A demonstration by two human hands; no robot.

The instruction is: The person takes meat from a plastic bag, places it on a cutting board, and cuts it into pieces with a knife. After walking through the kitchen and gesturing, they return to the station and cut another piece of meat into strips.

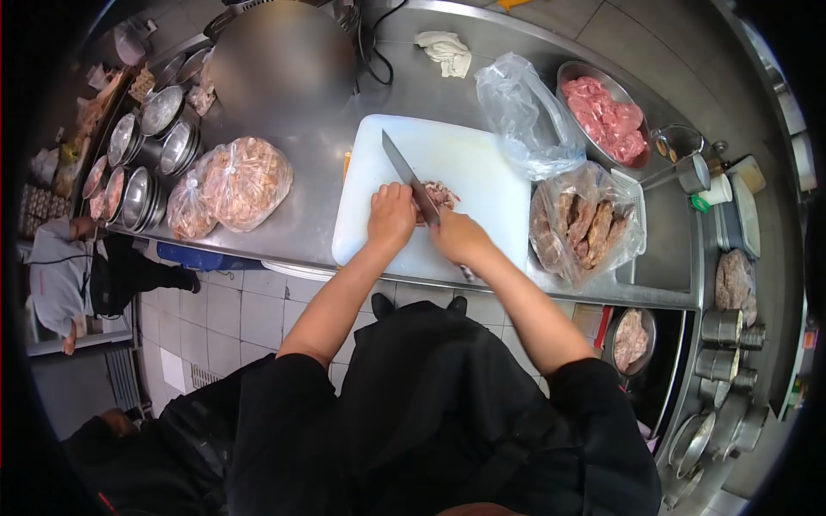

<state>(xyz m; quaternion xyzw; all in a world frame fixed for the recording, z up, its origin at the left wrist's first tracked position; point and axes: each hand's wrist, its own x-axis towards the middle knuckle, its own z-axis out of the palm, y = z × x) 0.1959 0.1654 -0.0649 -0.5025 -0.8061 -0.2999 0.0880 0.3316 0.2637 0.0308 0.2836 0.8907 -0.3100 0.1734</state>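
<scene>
My right hand [460, 238] is closed round the handle of a long kitchen knife [403, 165], whose blade slants up and left over a white cutting board [361, 172]. Chopped meat [442, 194] lies in a small heap at the right side of the blade. Left of the blade, my left hand [391, 215] has its fingers curled down on the board, pressed against meat that the hand and knife mostly hide. A clear bag of browned meat strips [594, 228] sits right of the board.
A crumpled clear plastic bag [529, 116] and a metal bowl of raw meat [607, 120] stand behind right. Tied bags of meat [249, 185] and stacked metal bowls [142, 198] are on the left. A white cloth [445, 53] lies farther back. Other people [60, 271] are at the left.
</scene>
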